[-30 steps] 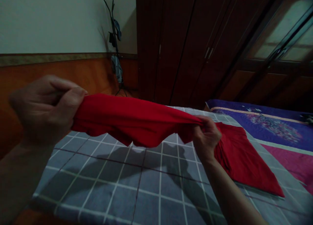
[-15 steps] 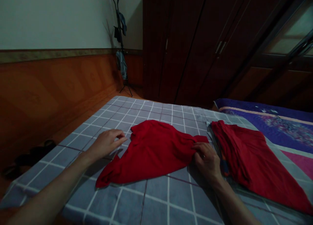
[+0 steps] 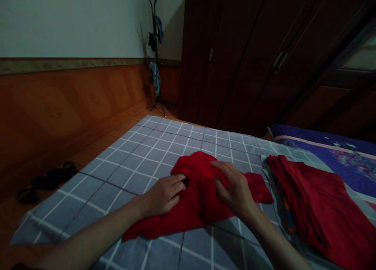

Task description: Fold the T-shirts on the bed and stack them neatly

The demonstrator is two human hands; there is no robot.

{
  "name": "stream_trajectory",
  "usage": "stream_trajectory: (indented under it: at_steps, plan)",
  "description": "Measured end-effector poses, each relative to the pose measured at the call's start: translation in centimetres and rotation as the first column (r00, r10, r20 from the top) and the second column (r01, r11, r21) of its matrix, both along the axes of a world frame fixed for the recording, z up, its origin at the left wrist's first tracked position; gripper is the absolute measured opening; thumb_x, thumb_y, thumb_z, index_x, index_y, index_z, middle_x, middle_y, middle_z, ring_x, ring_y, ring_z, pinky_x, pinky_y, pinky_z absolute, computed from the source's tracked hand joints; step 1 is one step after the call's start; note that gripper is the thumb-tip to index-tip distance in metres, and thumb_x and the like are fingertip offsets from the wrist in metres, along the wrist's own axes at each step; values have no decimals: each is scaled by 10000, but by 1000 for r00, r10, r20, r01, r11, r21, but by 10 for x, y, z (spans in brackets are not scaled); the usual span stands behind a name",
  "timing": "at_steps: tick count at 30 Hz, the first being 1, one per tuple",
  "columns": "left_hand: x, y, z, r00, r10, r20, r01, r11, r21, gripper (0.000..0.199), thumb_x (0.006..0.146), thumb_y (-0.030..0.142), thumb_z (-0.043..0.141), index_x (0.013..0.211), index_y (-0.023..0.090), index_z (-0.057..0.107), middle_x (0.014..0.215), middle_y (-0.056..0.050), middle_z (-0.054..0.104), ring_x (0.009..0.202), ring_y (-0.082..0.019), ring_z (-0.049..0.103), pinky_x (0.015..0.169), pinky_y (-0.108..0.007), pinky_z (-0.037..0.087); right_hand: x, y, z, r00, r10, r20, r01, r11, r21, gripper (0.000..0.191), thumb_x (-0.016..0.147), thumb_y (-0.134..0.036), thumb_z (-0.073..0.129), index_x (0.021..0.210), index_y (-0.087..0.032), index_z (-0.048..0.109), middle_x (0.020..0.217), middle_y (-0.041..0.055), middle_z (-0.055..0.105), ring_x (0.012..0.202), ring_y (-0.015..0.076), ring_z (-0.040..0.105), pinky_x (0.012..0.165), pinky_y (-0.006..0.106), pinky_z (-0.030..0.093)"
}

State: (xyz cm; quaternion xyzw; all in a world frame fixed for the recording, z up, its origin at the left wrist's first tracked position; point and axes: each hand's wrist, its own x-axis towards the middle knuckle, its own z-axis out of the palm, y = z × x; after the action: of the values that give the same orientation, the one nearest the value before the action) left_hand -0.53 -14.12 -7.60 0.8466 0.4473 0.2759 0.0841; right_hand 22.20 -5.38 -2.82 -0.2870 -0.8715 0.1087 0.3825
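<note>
A red garment [image 3: 202, 199] lies bunched on the grey checked bedspread, one corner pointing to the lower left and a narrow flap sticking out on the right. My left hand [image 3: 166, 193] has its fingers curled into the garment's left side, gripping the cloth. Above the garment's right part is my right hand [image 3: 233, 183], its thumb and fingers apart, the fingertips at the cloth near its top.
Folded red clothes [image 3: 320, 207] are stacked to the right on the checked bedspread [image 3: 126, 160]. Beyond them is a purple floral bedcover [image 3: 346, 148]. A coat rack [image 3: 155, 46] and dark wardrobe [image 3: 235, 58] stand behind. Dark footwear [image 3: 49, 180] is on the floor at left.
My left hand has moved right onto the garment and closed on its cloth. My right hand has left the garment's right end and opened above it. The garment is more bunched, and the view has shifted.
</note>
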Motion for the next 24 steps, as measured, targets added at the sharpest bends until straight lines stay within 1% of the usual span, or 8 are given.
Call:
stream_trajectory:
  at_steps: [3, 7, 10, 13, 17, 19, 21, 24]
  plan:
    - [4, -3, 0, 985, -102, -141, 108, 994, 35, 223, 716, 45, 459, 879, 185, 518, 1026, -81, 604, 845, -199, 572, 784, -319, 465, -44, 14, 5, 990, 104, 92, -87, 981, -171, 418, 758, -120, 430, 1136, -172, 599, 1135, 100, 637, 1077, 229, 569, 932, 396, 454]
    - [7, -1, -1, 961, -172, -219, 173, 985, -13, 198, 707, 76, 472, 862, 184, 531, 975, -76, 625, 787, -204, 571, 743, -329, 475, -81, 28, -7, 913, 219, 346, -87, 929, -359, 543, 701, -132, 505, 1240, -166, 557, 1226, 90, 604, 1125, 229, 544, 934, 352, 443]
    - [3, 1, -2, 979, -179, -97, 177, 984, -34, 205, 706, 63, 455, 851, 183, 537, 996, -80, 634, 848, -195, 596, 786, -303, 480, -89, 32, -24, 854, 206, 477, -24, 933, -360, 603, 613, -72, 532, 1201, -192, 584, 1171, 90, 622, 1085, 250, 553, 857, 339, 461]
    - [-3, 1, -6, 987, -135, 83, 138, 990, -25, 238, 714, 43, 425, 861, 180, 552, 1063, -84, 645, 935, -187, 609, 843, -289, 474, -89, 34, -32, 861, 122, 493, 65, 937, -344, 400, 577, -39, 543, 924, -187, 676, 942, 92, 664, 939, 254, 594, 734, 311, 461]
    - [-8, -1, -2, 963, 68, 260, -19, 982, -188, 272, 710, 41, 423, 876, 184, 585, 886, -40, 670, 825, -163, 622, 769, -257, 468, -74, 44, -14, 890, -56, 452, 230, 912, -339, 101, 662, -109, 523, 620, -179, 583, 625, 43, 591, 635, 177, 563, 576, 269, 411]
    - [-8, -2, 7, 929, 204, 310, -96, 939, -331, 315, 696, 42, 436, 929, 184, 594, 879, -24, 669, 820, -156, 622, 769, -243, 456, -58, 51, 9, 936, -144, 321, 265, 889, -374, 139, 767, -208, 481, 666, -176, 570, 620, 27, 574, 582, 146, 528, 544, 257, 406]
    - [-7, -2, 18, 892, 283, 353, -108, 891, -441, 361, 696, 53, 450, 1002, 184, 590, 932, -18, 671, 864, -157, 624, 794, -235, 449, -37, 54, 40, 980, -200, -1, 174, 851, -495, 182, 808, -316, 501, 726, -173, 579, 638, 12, 579, 555, 130, 518, 520, 250, 423]
    - [-7, 1, 33, 858, 323, 399, -83, 854, -513, 396, 687, 74, 471, 1046, 191, 590, 977, -9, 673, 874, -159, 630, 781, -224, 457, -3, 48, 91, 792, -302, -531, -79, 812, -579, 171, 696, -330, 674, 736, -179, 604, 615, -17, 583, 499, 104, 510, 475, 229, 435]
